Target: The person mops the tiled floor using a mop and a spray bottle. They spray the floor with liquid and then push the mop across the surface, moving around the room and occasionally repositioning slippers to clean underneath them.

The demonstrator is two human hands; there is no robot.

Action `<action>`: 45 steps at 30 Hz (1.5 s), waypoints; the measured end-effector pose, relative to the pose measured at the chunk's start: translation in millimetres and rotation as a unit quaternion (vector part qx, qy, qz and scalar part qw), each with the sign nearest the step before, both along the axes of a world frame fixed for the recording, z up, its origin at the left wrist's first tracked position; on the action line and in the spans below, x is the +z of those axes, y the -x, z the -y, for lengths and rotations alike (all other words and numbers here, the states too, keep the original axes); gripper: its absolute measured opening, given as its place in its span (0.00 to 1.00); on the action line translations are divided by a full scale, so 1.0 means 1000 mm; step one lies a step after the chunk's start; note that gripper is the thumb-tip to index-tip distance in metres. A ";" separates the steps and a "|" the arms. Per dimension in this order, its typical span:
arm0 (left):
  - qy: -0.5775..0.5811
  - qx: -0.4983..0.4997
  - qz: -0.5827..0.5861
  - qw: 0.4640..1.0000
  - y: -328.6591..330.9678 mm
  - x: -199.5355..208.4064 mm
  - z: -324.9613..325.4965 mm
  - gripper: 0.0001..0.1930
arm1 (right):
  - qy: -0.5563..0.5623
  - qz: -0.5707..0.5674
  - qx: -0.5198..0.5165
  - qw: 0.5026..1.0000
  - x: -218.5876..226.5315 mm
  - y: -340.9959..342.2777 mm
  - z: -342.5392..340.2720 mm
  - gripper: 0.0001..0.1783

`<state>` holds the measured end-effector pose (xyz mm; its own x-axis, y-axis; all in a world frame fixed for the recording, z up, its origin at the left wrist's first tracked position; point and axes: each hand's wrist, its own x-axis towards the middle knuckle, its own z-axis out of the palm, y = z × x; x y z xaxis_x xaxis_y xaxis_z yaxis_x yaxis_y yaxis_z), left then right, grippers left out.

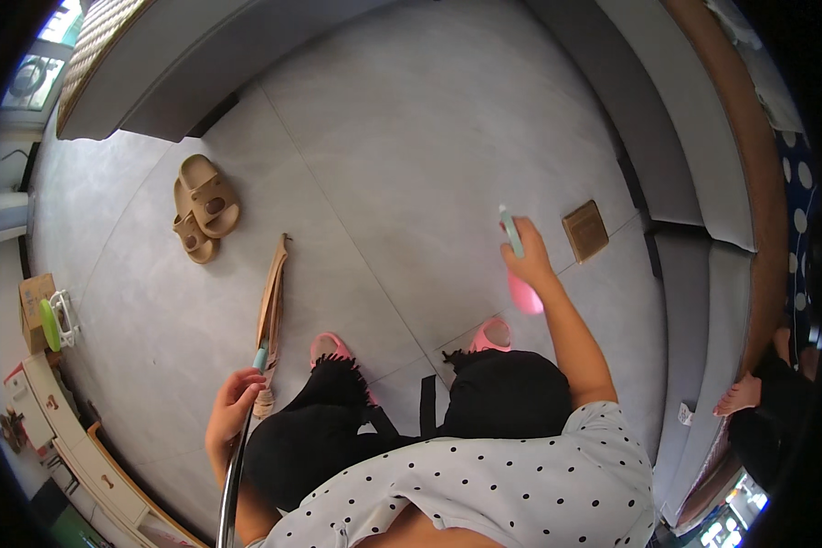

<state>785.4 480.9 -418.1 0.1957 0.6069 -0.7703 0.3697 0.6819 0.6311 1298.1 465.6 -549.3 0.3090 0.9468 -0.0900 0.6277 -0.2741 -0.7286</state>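
My right hand (530, 258) is raised above the floor, closed around a spray bottle. The spray bottle (524, 294) has a pink body and a pale green trigger head that points away from me. At the lower left, my left hand (235, 409) grips the silver pole of what looks like a mop (232, 486). A teal joint sits at the pole's far end, beside a long, narrow brown and beige head (271, 301) resting on the floor. The fingers partly cover the pole, and the exact shape of the head is hard to make out.
Brown slippers (208, 203) lie at the left on grey tiles, and a flat brown square (584, 231) lies to the right. Grey bed or sofa bases (648, 110) border the far and right sides. Another person's foot (742, 395) shows at the right. White drawers (91, 457) stand lower left.
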 end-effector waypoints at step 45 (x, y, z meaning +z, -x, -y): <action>-0.005 -0.045 -0.025 0.999 -0.012 0.004 -0.008 0.12 | 0.111 0.072 -0.306 0.943 -0.062 -0.090 0.081 0.19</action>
